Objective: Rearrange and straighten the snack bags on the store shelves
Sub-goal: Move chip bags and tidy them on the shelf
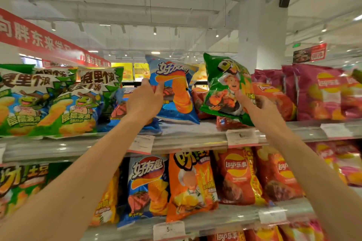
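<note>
left hand point(145, 97) grips the blue bag point(173, 92), right hand point(254, 107) grips the green bag point(225, 88), both lifted and tilted over the top shelf point(186, 141). risk: the slick bags slip from the hold, or a swing topples the red bags point(274, 98) just behind. the bags lying flat under the blue one are partly hidden; right-side bags are blurred.

I see a clear-fronted top shelf point(186, 143) carrying green-and-blue frog-print snack bags point(76, 101) at left and pink crisp bags point(321, 94) at right; the lower shelf point(225, 221) holds an upright orange chip bag point(191, 186) beside red crisp bags point(237, 176).
</note>
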Tool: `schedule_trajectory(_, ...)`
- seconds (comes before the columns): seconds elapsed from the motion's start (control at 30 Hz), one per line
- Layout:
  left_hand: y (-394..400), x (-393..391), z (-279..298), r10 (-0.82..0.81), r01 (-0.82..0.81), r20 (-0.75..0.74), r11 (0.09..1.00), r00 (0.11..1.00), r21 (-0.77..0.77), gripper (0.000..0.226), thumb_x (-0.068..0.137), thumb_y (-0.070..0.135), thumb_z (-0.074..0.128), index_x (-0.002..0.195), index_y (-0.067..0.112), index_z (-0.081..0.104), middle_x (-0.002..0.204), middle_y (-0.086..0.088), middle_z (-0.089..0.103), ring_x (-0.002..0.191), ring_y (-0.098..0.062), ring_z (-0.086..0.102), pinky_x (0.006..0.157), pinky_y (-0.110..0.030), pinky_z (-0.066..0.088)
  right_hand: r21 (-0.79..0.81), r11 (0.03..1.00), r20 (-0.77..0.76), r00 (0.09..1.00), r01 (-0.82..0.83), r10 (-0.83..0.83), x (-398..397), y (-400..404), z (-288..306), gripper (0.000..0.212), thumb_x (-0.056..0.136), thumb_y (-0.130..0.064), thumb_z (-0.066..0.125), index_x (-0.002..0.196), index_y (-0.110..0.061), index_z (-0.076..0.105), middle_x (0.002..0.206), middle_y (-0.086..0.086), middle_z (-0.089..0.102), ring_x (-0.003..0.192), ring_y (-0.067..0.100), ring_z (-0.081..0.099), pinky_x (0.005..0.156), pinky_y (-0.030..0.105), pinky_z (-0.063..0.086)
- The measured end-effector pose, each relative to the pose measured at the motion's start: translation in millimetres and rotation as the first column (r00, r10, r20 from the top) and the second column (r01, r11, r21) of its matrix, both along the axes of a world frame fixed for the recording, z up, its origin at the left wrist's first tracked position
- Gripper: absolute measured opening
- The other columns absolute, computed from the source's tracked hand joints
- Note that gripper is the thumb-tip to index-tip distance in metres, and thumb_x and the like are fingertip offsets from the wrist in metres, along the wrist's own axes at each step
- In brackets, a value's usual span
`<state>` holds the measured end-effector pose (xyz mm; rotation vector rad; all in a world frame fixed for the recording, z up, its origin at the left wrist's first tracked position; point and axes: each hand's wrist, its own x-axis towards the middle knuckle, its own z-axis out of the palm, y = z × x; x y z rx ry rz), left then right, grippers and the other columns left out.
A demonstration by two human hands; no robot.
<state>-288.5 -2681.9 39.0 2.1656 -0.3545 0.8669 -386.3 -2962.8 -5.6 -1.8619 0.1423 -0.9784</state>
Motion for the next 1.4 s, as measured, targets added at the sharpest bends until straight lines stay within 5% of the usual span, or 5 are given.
schedule_trajectory(0.3,-22,0,-12,0.13,-0.078,-0.097,0.905,0.987,0.418,0.081,0.106,0.061,0.025,0.163,0.007,0.006,0.122,-0.02,0.066,0.111,-0.041,0.063,0.076,-0.043,0.045,-0.041,0.999,-0.038,0.999,-0.029,0.028,-1,-7,0,0.095,0.066,-0.097,0.053,0.131,-0.028,0.058,0.111,-0.019,0.063,0.096,-0.005,0.054,0.072,0.026,0.039)
schedule_trajectory(0.63,-15,18,-31,0.04,-0.071,0.063,0.758,0.997,0.649,0.054,0.111,0.047,0.026,0.162,0.03,0.025,0.124,-0.005,0.068,0.118,-0.032,0.057,0.101,-0.044,0.035,-0.072,0.996,-0.057,0.997,-0.049,0.045,-4,-6,-4,0.107,0.062,-0.097,0.057,0.142,-0.028,0.049,0.126,-0.01,0.061,0.11,0.011,0.057,0.086,0.034,0.04)
schedule_trajectory(0.93,39,-20,-54,-0.154,0.035,0.273,0.918,0.949,0.396,0.046,0.096,0.022,0.07,0.14,0.014,0.058,0.135,-0.009,0.059,0.128,-0.031,0.05,0.108,-0.042,0.039,-0.099,0.991,-0.007,0.996,-0.089,0.089,-8,10,-15,0.106,0.064,-0.091,0.062,0.147,-0.027,0.045,0.125,-0.014,0.057,0.114,0.011,0.057,0.081,0.028,0.042)
schedule_trajectory(1.13,106,-49,-91,-0.01,-0.119,0.356,0.933,0.935,0.341,0.046,0.085,0.016,0.083,0.127,0.006,0.067,0.129,-0.014,0.061,0.124,-0.034,0.054,0.104,-0.05,0.045,-0.087,0.98,0.06,0.981,-0.176,0.182,-14,39,-20,0.046,0.074,-0.076,0.067,0.111,-0.052,0.054,0.097,-0.043,0.061,0.089,-0.028,0.054,0.073,0.013,0.037)
schedule_trajectory(1.4,190,-61,-118,0.157,-0.251,0.274,0.901,0.949,0.354,0.059,0.09,0.047,0.064,0.139,0.014,0.061,0.141,-0.01,0.056,0.133,-0.029,0.047,0.11,-0.049,0.041,-0.142,0.969,0.093,0.972,-0.201,0.215,-5,98,-34,0.075,0.076,-0.08,0.066,0.137,-0.039,0.049,0.11,-0.038,0.054,0.091,-0.032,0.048,0.075,0.012,0.035)
